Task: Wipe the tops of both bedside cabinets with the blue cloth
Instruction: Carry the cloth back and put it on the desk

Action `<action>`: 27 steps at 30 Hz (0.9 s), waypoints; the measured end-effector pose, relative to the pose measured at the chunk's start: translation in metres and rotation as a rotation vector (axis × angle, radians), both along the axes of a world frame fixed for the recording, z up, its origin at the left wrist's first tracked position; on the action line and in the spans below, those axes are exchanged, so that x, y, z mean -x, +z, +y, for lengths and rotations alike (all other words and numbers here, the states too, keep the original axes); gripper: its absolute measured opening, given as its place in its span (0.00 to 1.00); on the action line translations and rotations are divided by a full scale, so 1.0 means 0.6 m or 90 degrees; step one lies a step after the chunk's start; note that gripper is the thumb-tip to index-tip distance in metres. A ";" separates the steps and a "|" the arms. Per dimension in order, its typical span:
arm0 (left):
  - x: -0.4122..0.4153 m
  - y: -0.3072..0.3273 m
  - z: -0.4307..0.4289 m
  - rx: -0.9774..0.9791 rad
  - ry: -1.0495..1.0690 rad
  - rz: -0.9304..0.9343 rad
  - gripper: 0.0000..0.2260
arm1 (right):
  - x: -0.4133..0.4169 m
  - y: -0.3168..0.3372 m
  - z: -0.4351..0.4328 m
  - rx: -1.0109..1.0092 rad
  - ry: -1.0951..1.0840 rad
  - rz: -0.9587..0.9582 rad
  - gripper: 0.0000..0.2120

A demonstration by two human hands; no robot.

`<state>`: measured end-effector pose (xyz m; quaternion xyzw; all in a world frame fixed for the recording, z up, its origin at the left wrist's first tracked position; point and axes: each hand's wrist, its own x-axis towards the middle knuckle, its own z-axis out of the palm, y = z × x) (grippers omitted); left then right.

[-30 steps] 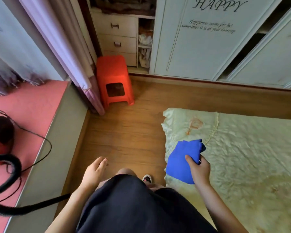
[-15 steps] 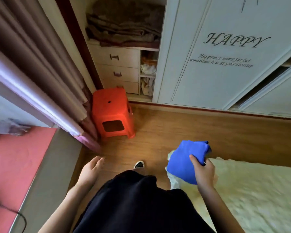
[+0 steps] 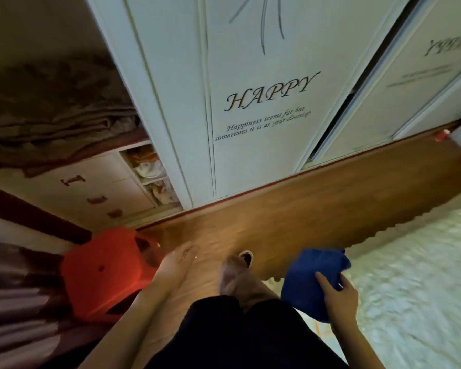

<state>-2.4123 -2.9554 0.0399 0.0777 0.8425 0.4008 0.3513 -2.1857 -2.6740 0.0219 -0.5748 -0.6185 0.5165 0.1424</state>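
Since the earlier frames the view has swung right and tilted: wardrobe lettering now sits mid-frame, the stool has slid to lower left, and the pink sill with its black cable has left view. Both hands keep much the same pose as before.

Wardrobe (image 3: 264,107): pale sliding doors across the top half, "HAPPY" in script on the middle panel, a dark gap between that door and the one to its right. Left of the doors, an open section shows drawers (image 3: 91,193) below folded brown blankets (image 3: 51,121).

Floor (image 3: 304,209): brown wood, running diagonally between wardrobe and bed.

Bed (image 3: 410,275): cream quilted cover, lower right, scalloped edge toward the floor.

Curtain (image 3: 16,302): purple-grey folds, lower left edge.

Stool (image 3: 101,272): red plastic, between curtain and left arm, blurred.

Dark garment (image 3: 237,334): bottom centre, on the person.

Cloth (image 3: 309,278): blue, bunched, held in the air over the bed's near corner.

Right hand (image 3: 338,296): closed around the cloth's lower right part, forefinger laid along it.

Left hand (image 3: 176,262): empty, fingers loosely extended, above the floor just beside the stool.

Shoe (image 3: 246,257): dark with white rim, on the floor between the hands.
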 end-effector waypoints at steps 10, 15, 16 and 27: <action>0.265 -0.020 0.285 0.039 -0.095 -0.008 0.11 | 0.188 0.014 0.215 0.030 -0.132 -0.004 0.15; 0.358 -0.010 0.428 0.047 -0.188 0.010 0.08 | 0.261 0.045 0.336 0.008 -0.222 0.039 0.14; 0.371 -0.014 0.458 0.053 -0.203 0.008 0.09 | 0.270 0.048 0.357 0.014 -0.244 0.056 0.11; 0.489 -0.053 0.944 0.028 -0.424 -0.026 0.10 | 0.316 0.019 0.652 -0.009 -0.447 0.016 0.07</action>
